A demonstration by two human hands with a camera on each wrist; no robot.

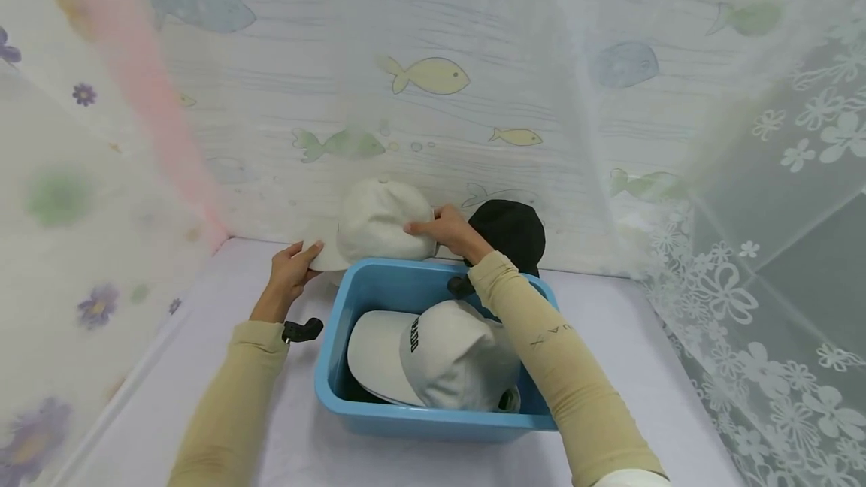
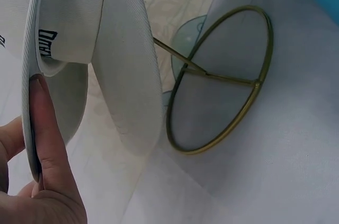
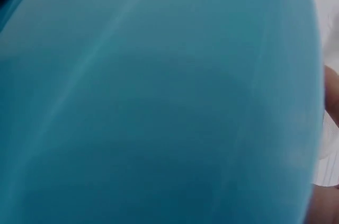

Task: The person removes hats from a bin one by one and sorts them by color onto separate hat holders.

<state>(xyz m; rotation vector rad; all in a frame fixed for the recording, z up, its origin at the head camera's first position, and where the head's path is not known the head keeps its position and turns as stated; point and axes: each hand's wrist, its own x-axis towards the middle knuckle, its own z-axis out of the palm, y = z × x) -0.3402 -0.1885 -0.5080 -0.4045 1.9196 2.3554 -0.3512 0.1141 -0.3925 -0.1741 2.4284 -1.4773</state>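
Observation:
At the back of the table, both hands hold an off-white cap [image 1: 382, 220] behind a blue bin [image 1: 433, 424]. My left hand [image 1: 289, 276] pinches its brim between thumb and fingers. The right hand [image 1: 449, 233] grips the far side of the crown, with the thumb on the outside. In the left wrist view, a second pale brim [image 2: 127, 70] shows close behind the pinched one, near a brass-coloured wire stand [image 2: 265, 70] with a round base. The right wrist view is mostly filled by the bin wall [image 3: 159, 102], with only fingers [image 3: 332, 94] at the edge.
Inside the bin lies a white cap [image 1: 453, 355] with dark lettering, its brim to the left. A black cap [image 1: 510, 235] stands behind the bin, partly hidden by the right forearm. Printed sheer curtains [image 1: 433, 21] hang around the pale-covered table [image 1: 609, 367].

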